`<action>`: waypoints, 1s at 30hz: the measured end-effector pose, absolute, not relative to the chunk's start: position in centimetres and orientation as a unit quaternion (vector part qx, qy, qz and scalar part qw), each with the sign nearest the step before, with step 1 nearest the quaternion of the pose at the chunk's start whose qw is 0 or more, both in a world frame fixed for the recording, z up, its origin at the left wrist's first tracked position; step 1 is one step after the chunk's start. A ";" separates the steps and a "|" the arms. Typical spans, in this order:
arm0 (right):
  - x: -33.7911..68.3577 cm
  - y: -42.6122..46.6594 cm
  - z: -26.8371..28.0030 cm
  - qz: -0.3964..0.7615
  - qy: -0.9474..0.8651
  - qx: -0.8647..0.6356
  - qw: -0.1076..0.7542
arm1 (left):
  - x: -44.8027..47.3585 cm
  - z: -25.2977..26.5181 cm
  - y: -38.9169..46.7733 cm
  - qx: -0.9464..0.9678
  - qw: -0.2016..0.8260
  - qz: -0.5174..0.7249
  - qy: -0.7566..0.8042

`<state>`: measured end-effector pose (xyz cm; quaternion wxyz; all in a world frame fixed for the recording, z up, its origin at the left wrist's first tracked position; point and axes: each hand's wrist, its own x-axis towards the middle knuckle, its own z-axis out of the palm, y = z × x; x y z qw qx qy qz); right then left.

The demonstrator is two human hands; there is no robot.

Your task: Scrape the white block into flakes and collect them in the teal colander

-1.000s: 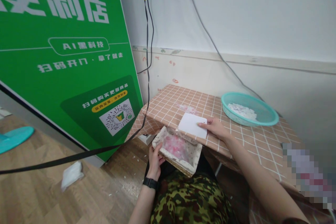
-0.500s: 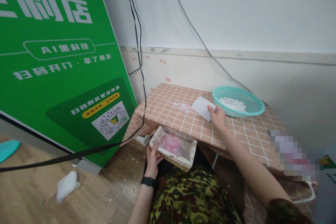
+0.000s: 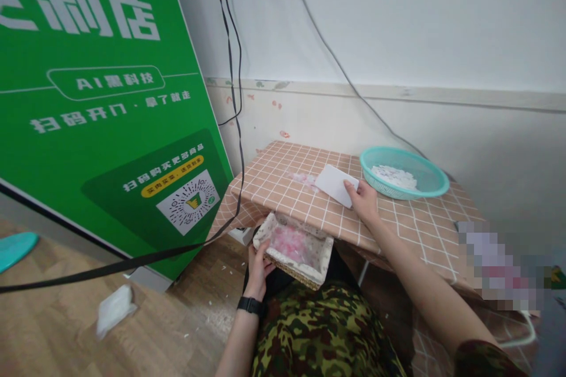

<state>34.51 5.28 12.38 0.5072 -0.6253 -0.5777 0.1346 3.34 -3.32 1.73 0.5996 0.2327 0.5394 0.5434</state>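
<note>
My left hand (image 3: 259,268) grips the left end of a lined wicker basket (image 3: 321,268), held just under the table's front edge. Pink and white small pieces (image 3: 289,242) lie inside it, too blurred to name. Over the table, my right hand (image 3: 361,197) pinches a white card (image 3: 333,182) by its right side, thumb on top. Left of the card, a patch of small pinkish-white bits (image 3: 300,178) is spread on the checked tablecloth (image 3: 265,179); the card's left edge reaches these bits and partly covers them.
A turquoise plastic colander (image 3: 428,179) with small white pieces (image 3: 393,175) stands at the table's back right. On the left rises a green cabinet (image 3: 132,94), a black strap (image 3: 177,252) hanging before it. A white plastic bag (image 3: 115,309) lies on the floor.
The card in my right hand has slid a little to the left, over part of the small bits. My left hand keeps the basket in the same place.
</note>
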 end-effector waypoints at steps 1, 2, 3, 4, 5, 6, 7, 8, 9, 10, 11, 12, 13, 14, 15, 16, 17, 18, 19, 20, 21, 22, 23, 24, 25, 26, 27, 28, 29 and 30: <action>34.2 5.2 12.4 0.108 -0.583 -0.630 0.501 | 3.3 1.6 -3.3 0.236 0.601 0.544 0.536; 33.9 5.2 12.5 0.080 -0.588 -0.634 0.495 | 3.2 1.4 -3.3 0.239 0.603 0.544 0.533; 33.7 5.2 12.5 0.056 -0.591 -0.637 0.491 | 3.2 1.3 -3.3 0.242 0.604 0.544 0.530; 33.6 5.2 12.6 0.043 -0.594 -0.640 0.485 | 3.2 1.2 -3.2 0.244 0.604 0.544 0.529; 33.5 5.2 12.8 0.034 -0.593 -0.644 0.482 | 3.2 1.2 -3.2 0.245 0.603 0.544 0.529; 33.5 5.2 12.9 0.027 -0.589 -0.648 0.482 | 3.2 1.2 -3.2 0.243 0.603 0.545 0.530; 33.5 5.2 13.0 0.023 -0.585 -0.652 0.482 | 3.3 1.2 -3.2 0.240 0.602 0.546 0.530; 33.4 5.2 13.2 0.021 -0.582 -0.655 0.482 | 3.3 1.4 -3.2 0.236 0.602 0.548 0.531; 33.4 5.2 13.3 0.022 -0.581 -0.657 0.480 | 3.4 1.5 -3.2 0.231 0.602 0.549 0.531; 33.4 5.1 13.4 0.023 -0.581 -0.658 0.479 | 3.4 1.7 -3.3 0.226 0.602 0.550 0.532; 33.3 5.1 13.4 0.025 -0.582 -0.658 0.478 | 3.4 1.9 -3.3 0.221 0.602 0.551 0.534; 33.2 5.1 13.4 0.026 -0.584 -0.656 0.477 | 3.5 2.1 -3.3 0.217 0.602 0.550 0.536; 33.1 5.0 13.4 0.026 -0.588 -0.653 0.476 | 3.5 2.2 -3.3 0.215 0.601 0.550 0.538; 33.0 5.0 13.3 0.024 -0.594 -0.650 0.473 | 3.5 2.3 -3.4 0.215 0.601 0.550 0.539; 32.9 4.9 13.3 0.019 -0.602 -0.647 0.468 | 3.5 2.3 -3.4 0.216 0.600 0.551 0.538; 32.8 4.9 13.2 0.011 -0.607 -0.648 0.460 | 3.5 2.3 -3.4 0.218 0.601 0.551 0.537; 32.8 4.9 13.1 -0.001 -0.611 -0.651 0.451 | 3.4 2.2 -3.4 0.219 0.601 0.551 0.537; 32.7 4.8 13.1 -0.014 -0.612 -0.656 0.442 | 3.4 2.1 -3.3 0.220 0.601 0.550 0.537; 32.8 4.8 13.1 -0.027 -0.608 -0.662 0.436 | 3.4 2.0 -3.3 0.222 0.600 0.550 0.537; 32.8 4.8 13.1 -0.039 -0.603 -0.669 0.433 | 3.4 1.8 -3.2 0.223 0.600 0.550 0.537; 32.8 4.8 13.1 -0.049 -0.598 -0.675 0.430 | 3.3 1.7 -3.2 0.224 0.599 0.550 0.537; 32.8 4.8 13.1 -0.056 -0.594 -0.679 0.427 | 3.3 1.6 -3.2 0.226 0.599 0.550 0.537; 32.8 4.9 13.1 -0.060 -0.594 -0.681 0.424 | 3.3 1.4 -3.1 0.229 0.600 0.549 0.535; 32.8 5.0 13.2 -0.064 -0.596 -0.681 0.420 | 3.3 1.3 -3.1 0.232 0.601 0.549 0.533; 32.7 5.0 13.2 -0.067 -0.600 -0.679 0.417 | 3.3 1.2 -3.1 0.235 0.601 0.549 0.531; 32.6 5.1 13.2 -0.068 -0.606 -0.676 0.413 | 3.2 1.1 -3.1 0.237 0.601 0.549 0.530; 32.6 5.2 13.2 -0.068 -0.612 -0.673 0.409 | 3.2 1.0 -3.1 0.239 0.601 0.550 0.528; 32.5 5.3 13.2 -0.067 -0.618 -0.671 0.405 | 3.2 0.9 -3.1 0.241 0.600 0.551 0.527; 32.4 5.4 13.2 -0.066 -0.621 -0.670 0.402 | 3.2 0.9 -3.1 0.241 0.599 0.551 0.528; 32.4 5.5 13.3 -0.065 -0.623 -0.670 0.399 | 3.1 0.8 -3.1 0.242 0.598 0.551 0.529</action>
